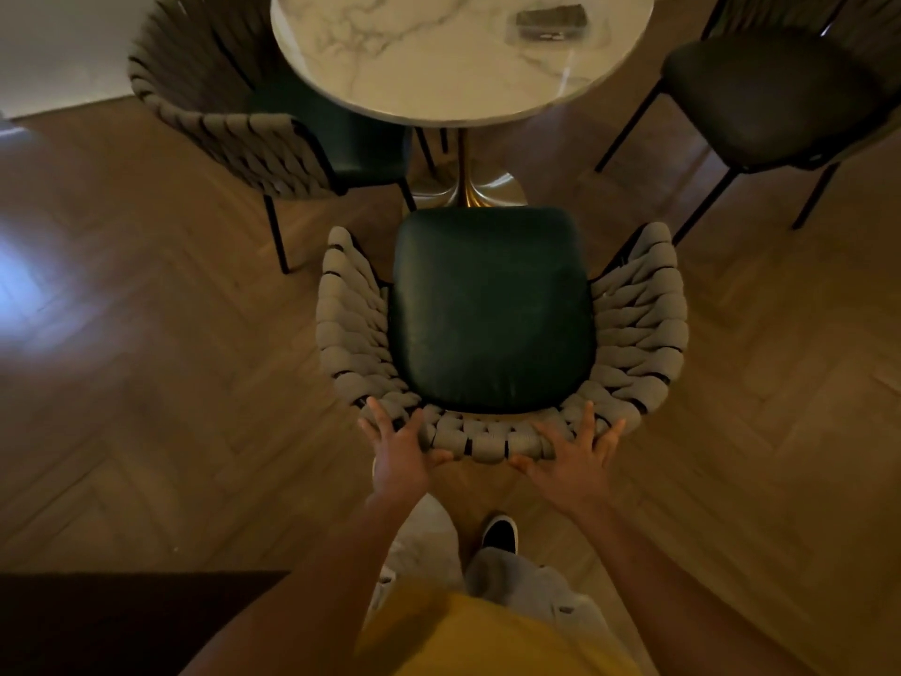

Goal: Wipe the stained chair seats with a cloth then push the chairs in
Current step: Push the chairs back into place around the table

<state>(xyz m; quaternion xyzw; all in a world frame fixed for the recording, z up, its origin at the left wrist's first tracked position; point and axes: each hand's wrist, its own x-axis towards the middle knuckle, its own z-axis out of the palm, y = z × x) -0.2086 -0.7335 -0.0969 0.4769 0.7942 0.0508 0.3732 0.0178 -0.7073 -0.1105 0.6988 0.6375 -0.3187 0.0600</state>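
your left hand (401,453) and right hand (570,458) rest flat on the chair (492,334) backrest top, each grip spread apart, clamping nothing. the chair stands just ahead of your grip, short of the bench (458,56). expect soft woven padding over a stiff frame, probably fairly light; push low and evenly.

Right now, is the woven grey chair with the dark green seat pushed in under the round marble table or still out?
Out. The dark green seat lies fully uncovered, short of the marble table edge.
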